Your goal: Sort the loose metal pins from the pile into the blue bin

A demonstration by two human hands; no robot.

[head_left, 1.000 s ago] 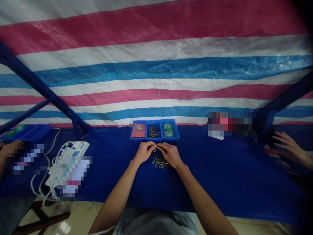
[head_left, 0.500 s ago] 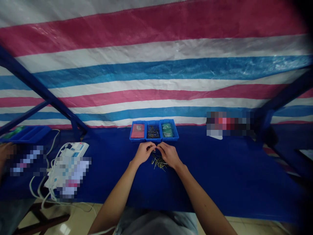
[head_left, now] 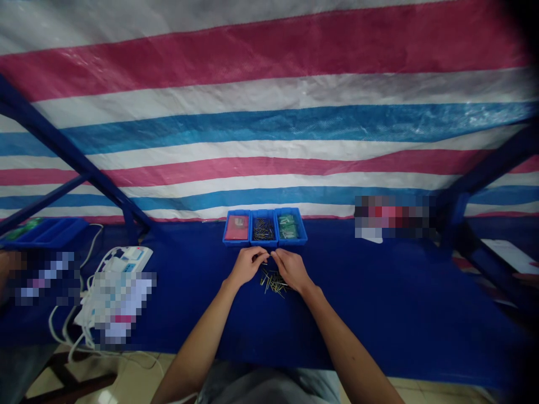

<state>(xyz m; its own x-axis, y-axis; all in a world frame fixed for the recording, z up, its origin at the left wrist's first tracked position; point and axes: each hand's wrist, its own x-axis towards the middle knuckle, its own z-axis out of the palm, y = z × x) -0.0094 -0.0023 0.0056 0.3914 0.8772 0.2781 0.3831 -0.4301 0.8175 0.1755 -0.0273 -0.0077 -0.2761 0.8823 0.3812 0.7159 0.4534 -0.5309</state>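
My left hand (head_left: 247, 265) and my right hand (head_left: 293, 269) face each other just in front of the blue bins, fingertips pinched and nearly meeting. Something small is between the fingers, too tiny to make out; a thin metallic bit shows below the left fingertips. Under and beside my right hand lies a loose pile of thin brass-coloured screws (head_left: 273, 284) on the table. The middle blue bin (head_left: 264, 243) holds many darker screws (head_left: 263, 229). To its left, a bin holds a red lining (head_left: 237, 229); the right bin has small pale pieces on green (head_left: 288, 227).
The blue table (head_left: 379, 314) runs to a striped tarp (head_left: 269, 129) behind. At left are a white power strip (head_left: 138, 258), cables (head_left: 86, 331) and another blue tray (head_left: 63, 231). Blue frame posts (head_left: 96, 179) slant at both sides. Blurred-out items (head_left: 389, 216) stand at back right.
My right fingertips have moved slightly away from the left ones, still pinched. A white flat object and part of a person's hand have come into view at the far right edge.
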